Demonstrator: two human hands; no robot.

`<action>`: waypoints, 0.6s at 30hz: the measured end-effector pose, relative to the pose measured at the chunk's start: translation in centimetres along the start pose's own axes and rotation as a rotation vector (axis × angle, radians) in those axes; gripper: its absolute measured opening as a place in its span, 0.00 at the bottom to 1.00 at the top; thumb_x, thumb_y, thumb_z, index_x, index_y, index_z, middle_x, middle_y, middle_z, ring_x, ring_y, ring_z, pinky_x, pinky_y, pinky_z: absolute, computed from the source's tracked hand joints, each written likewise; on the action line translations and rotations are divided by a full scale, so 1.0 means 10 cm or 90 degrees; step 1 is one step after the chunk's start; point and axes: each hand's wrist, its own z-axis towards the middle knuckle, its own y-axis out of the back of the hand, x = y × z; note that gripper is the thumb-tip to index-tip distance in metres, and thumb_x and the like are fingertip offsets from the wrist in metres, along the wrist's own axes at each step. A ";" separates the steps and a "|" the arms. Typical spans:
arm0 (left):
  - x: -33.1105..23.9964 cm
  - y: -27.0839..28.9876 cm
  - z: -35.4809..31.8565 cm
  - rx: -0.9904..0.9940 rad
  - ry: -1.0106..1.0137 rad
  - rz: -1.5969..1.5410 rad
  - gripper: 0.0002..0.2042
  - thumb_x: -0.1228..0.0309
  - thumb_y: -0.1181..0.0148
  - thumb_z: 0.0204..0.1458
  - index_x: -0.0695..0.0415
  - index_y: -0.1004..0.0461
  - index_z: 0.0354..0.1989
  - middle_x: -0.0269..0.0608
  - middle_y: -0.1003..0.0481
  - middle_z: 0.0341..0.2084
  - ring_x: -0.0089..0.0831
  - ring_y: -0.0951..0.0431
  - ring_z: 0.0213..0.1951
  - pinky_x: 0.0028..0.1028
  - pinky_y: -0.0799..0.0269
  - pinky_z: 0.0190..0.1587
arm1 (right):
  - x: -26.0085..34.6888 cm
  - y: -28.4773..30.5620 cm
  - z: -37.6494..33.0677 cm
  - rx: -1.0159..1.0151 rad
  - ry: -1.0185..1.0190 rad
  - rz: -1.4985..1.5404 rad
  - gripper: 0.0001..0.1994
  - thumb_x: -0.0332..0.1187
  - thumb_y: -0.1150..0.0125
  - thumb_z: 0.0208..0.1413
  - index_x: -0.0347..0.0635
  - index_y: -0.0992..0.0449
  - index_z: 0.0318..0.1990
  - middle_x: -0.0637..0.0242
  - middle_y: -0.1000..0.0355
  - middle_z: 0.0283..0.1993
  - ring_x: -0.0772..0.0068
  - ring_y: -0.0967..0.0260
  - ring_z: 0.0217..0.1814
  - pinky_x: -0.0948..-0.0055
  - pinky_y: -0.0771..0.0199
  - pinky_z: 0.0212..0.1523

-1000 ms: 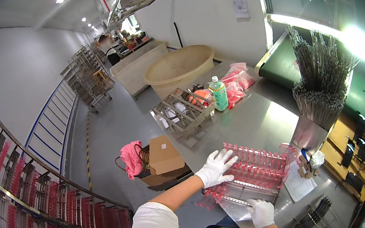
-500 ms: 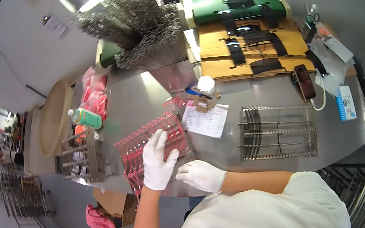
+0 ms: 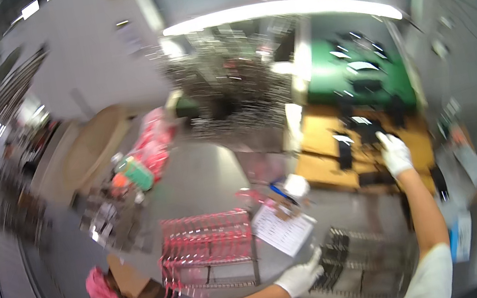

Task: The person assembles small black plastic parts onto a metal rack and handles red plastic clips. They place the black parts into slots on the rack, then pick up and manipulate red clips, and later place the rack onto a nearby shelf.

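The picture is blurred by motion. My left hand [image 3: 301, 276], in a white glove, lies at the near left edge of a dark wire rack [image 3: 348, 257] that holds black pieces; its fingers look spread and empty. My right hand [image 3: 394, 152], also gloved, is stretched far out over a yellow board [image 3: 321, 157] with black parts [image 3: 368, 130] on it, fingertips on or just above one. Whether it grips anything is hidden by blur. Left of the wire rack, a red rack of pink parts [image 3: 204, 243] stands on the steel table [image 3: 206, 179].
A printed sheet [image 3: 284, 231] and a white cup [image 3: 296, 185] lie between the racks. A green mat [image 3: 359, 75] lies behind the yellow board, with a mass of metal wires [image 3: 235, 92] to its left. A green bottle [image 3: 136, 173], tan tub [image 3: 93, 148] and cardboard box [image 3: 127, 280] are at left.
The view has swung. My right hand left the red rack's front and reached far right to the yellow board. My left hand moved off the red rack to the dark wire rack.
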 end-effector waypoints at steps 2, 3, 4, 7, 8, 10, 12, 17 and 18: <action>0.00 0.03 0.11 0.092 0.064 -0.026 0.36 0.56 0.55 0.69 0.51 0.67 0.78 0.66 0.24 0.24 0.60 0.21 0.25 0.53 0.28 0.32 | -0.30 -0.28 0.16 -0.013 0.055 -0.094 0.32 0.20 0.43 0.48 0.56 0.26 0.64 0.50 0.27 0.60 0.47 0.30 0.62 0.56 0.28 0.62; -0.03 0.03 0.10 0.098 0.065 -0.034 0.35 0.56 0.59 0.70 0.47 0.68 0.79 0.64 0.23 0.24 0.60 0.21 0.26 0.54 0.28 0.33 | -0.55 -0.48 0.25 0.008 0.078 -0.146 0.36 0.18 0.41 0.44 0.57 0.28 0.65 0.48 0.30 0.64 0.44 0.34 0.66 0.54 0.31 0.65; -0.02 -0.01 0.14 0.110 0.058 -0.019 0.34 0.57 0.61 0.70 0.50 0.68 0.79 0.63 0.24 0.23 0.59 0.21 0.26 0.53 0.27 0.33 | -0.62 -0.54 0.28 0.052 0.045 -0.185 0.41 0.18 0.39 0.41 0.59 0.32 0.68 0.48 0.33 0.67 0.41 0.37 0.68 0.51 0.34 0.67; 0.01 -0.23 0.12 -0.006 -0.002 0.080 0.33 0.62 0.52 0.63 0.60 0.50 0.75 0.55 0.23 0.23 0.51 0.23 0.21 0.49 0.26 0.29 | -0.64 -0.62 0.54 0.291 -0.081 -0.190 0.52 0.17 0.34 0.38 0.63 0.43 0.75 0.51 0.39 0.70 0.45 0.45 0.74 0.53 0.41 0.70; 0.08 -0.34 0.16 -0.025 -0.023 0.096 0.33 0.63 0.53 0.63 0.61 0.52 0.75 0.54 0.24 0.19 0.52 0.24 0.19 0.50 0.27 0.27 | -0.85 -0.74 0.59 0.284 -0.096 -0.212 0.53 0.20 0.28 0.35 0.63 0.42 0.74 0.51 0.36 0.65 0.48 0.39 0.69 0.54 0.38 0.68; 0.00 -0.25 0.13 -0.040 -0.020 0.083 0.34 0.63 0.53 0.62 0.64 0.52 0.75 0.54 0.25 0.18 0.52 0.25 0.18 0.50 0.28 0.26 | -0.77 -0.79 0.73 0.276 -0.101 -0.162 0.46 0.22 0.26 0.33 0.56 0.36 0.67 0.51 0.34 0.56 0.47 0.33 0.62 0.57 0.30 0.62; -0.02 -0.17 0.03 -0.040 0.013 0.075 0.34 0.63 0.53 0.62 0.64 0.52 0.75 0.54 0.25 0.18 0.53 0.24 0.19 0.51 0.28 0.27 | -0.56 -0.77 0.75 0.248 -0.062 -0.045 0.40 0.22 0.24 0.30 0.49 0.31 0.59 0.50 0.34 0.52 0.44 0.33 0.59 0.58 0.27 0.59; -0.28 0.35 -0.17 0.114 0.134 0.055 0.38 0.69 0.53 0.60 0.56 0.61 0.78 0.61 0.20 0.32 0.56 0.18 0.34 0.49 0.23 0.40 | -0.19 -0.46 0.41 0.181 0.064 0.048 0.31 0.25 0.27 0.32 0.46 0.28 0.51 0.48 0.31 0.49 0.45 0.32 0.52 0.57 0.27 0.54; -0.06 0.17 -0.14 0.079 0.100 0.072 0.39 0.66 0.52 0.62 0.56 0.66 0.78 0.56 0.21 0.24 0.54 0.20 0.26 0.50 0.24 0.32 | -0.20 -0.47 0.34 0.101 0.086 0.085 0.29 0.22 0.30 0.32 0.43 0.29 0.49 0.51 0.31 0.46 0.47 0.31 0.50 0.59 0.27 0.50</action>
